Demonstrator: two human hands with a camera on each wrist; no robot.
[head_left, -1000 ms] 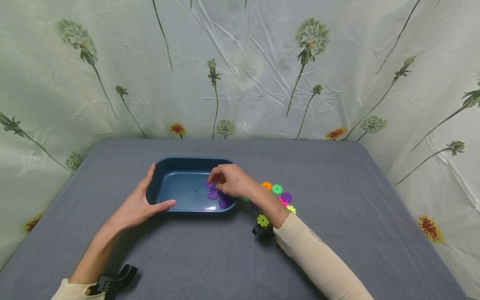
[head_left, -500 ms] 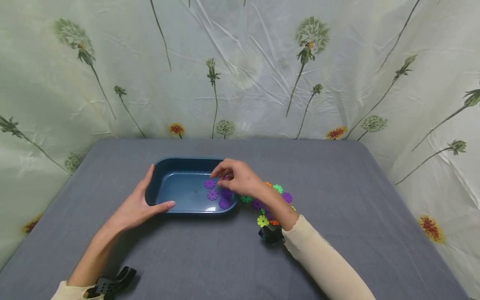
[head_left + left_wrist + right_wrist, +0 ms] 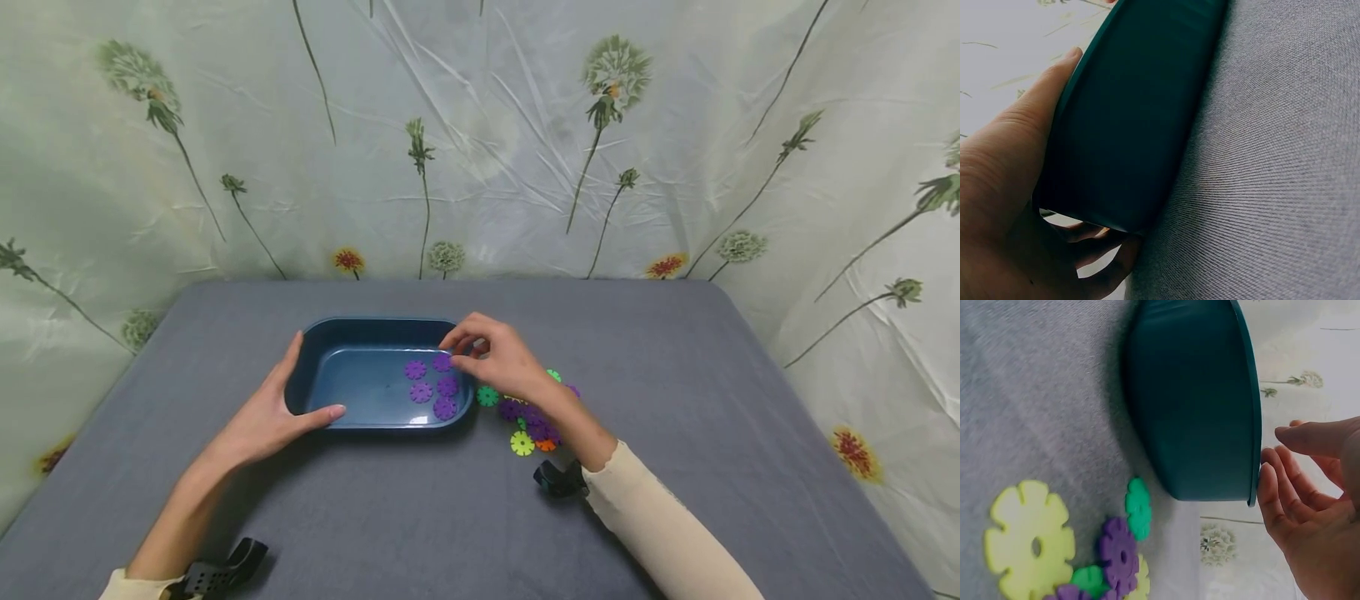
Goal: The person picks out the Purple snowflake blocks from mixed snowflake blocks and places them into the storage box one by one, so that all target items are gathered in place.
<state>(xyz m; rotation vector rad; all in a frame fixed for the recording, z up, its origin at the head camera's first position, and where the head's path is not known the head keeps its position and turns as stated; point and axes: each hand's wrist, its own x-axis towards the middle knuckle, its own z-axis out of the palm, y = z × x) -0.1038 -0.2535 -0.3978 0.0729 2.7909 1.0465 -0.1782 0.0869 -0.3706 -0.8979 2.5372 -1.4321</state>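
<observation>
My left hand braces the blue tray, gripping its left end; the right hand, loosely curled, looks empty over the right end. I'd lift it clear of the purple notched discs inside.

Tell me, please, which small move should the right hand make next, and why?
Probably the right hand should reach to the pile for a purple piece: it appears to hold nothing, the tub shows only purple pieces, and more lie outside.

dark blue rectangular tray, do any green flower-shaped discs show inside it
No, the flower-shaped purple discs are the only ones visible inside the dark blue rectangular tray.
</observation>
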